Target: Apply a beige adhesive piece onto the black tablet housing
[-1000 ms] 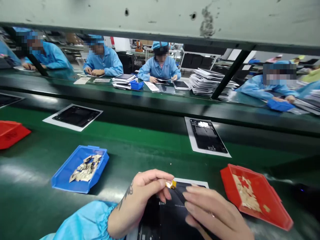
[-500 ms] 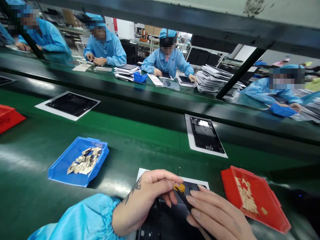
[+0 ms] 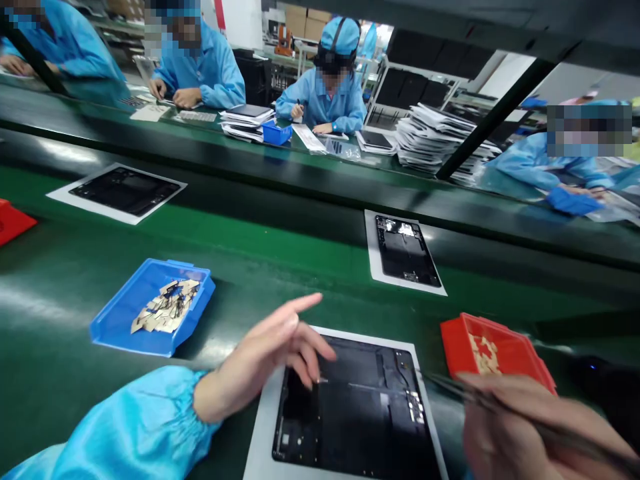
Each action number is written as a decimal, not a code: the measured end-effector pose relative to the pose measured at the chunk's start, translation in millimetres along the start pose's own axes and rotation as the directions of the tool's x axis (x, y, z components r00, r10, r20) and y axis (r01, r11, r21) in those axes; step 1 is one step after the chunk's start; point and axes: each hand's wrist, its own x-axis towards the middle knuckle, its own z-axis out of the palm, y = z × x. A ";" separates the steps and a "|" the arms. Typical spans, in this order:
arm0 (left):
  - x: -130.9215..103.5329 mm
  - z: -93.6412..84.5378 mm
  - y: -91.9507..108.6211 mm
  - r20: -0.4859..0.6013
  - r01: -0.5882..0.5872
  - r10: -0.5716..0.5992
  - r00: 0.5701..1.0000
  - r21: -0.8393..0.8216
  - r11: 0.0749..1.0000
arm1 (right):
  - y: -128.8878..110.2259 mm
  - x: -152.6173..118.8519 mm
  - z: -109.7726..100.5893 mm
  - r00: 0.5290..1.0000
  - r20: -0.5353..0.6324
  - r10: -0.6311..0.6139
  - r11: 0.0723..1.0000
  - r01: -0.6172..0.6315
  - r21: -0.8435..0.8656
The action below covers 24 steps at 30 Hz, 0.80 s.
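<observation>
Head-camera view at a green conveyor workbench (image 3: 280, 267): the person's left hand (image 3: 273, 350) hovers with fingers spread and released, index finger extended toward the far side, fingertips (image 3: 313, 377) at the near-left edge of a dark tablet back panel (image 3: 357, 407) that lies flat on a white sheet (image 3: 263, 427) directly in front of the person. A light-blue sleeve (image 3: 135, 427) covers the left forearm. The right hand (image 3: 520, 427), blurred at the near right, is clenched around slim metal tweezers (image 3: 450, 387), whose tip points left and ends just beside the panel's right edge; whether the tip touches the panel cannot be told. A red tray (image 3: 493, 350) of small pale parts sits just right of the panel, partly behind the right hand. A blue tray (image 3: 150, 307) holding small metallic parts rests to the left, near the left hand but apart from it. Farther along the belt lie two more dark panels on white sheets, one at far left (image 3: 120, 190) and one at far centre-right (image 3: 405, 250). A second red tray (image 3: 13, 220) shows at the left edge. Across the line, co-workers in blue smocks and caps (image 3: 325, 93) sit at their own bench beside a tall stack of sheets (image 3: 440, 140) and a small blue bin (image 3: 277, 132).
</observation>
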 end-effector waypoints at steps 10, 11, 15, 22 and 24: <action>18.4 -47.4 -54.5 0.129 -0.167 0.371 0.919 0.984 0.071 | 73.0 21.1 83.0 0.685 0.264 0.679 0.627 -0.728 0.277; 24.5 -43.1 -57.5 0.139 -0.160 0.352 0.926 0.987 0.030 | 75.3 20.1 86.0 0.683 0.268 0.680 0.624 -0.731 0.278; 47.3 -29.3 -62.4 0.223 -0.182 0.303 0.926 0.971 -0.157 | 82.0 16.3 89.6 0.692 0.276 0.667 0.637 -0.722 0.270; 36.8 -33.7 -66.6 0.401 -0.360 0.371 0.838 0.916 -0.175 | 97.4 15.8 83.0 0.685 0.250 0.684 0.625 -0.727 0.284; 25.7 -38.5 -68.6 0.464 -0.441 0.356 0.811 0.885 -0.147 | 98.7 14.3 82.6 0.672 0.248 0.698 0.613 -0.739 0.279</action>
